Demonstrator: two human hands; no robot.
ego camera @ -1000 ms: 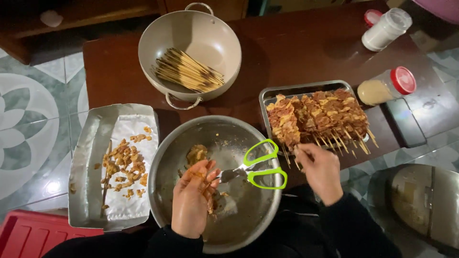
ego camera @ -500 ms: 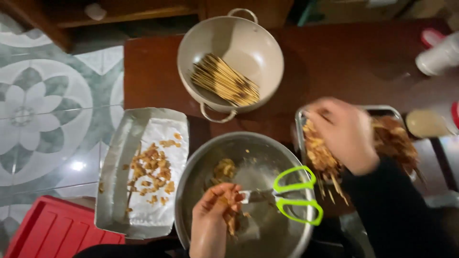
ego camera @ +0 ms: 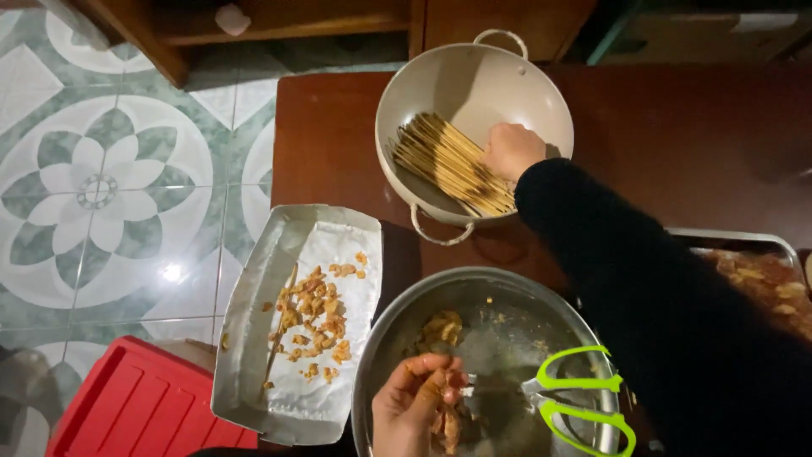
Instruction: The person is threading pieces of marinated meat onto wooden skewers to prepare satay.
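A right hand reaches into a cream two-handled pot, fingers closing on bamboo skewers heaped just beneath them — while the left hand pinches meat pieces over a steel bowl, green-handled scissors resting beside its fingertips.

The right hand is showing bare beyond a long black sleeve of plain, matte fabric covering the arm to the wrist. The left hand is showing bare, without rings or gloves.
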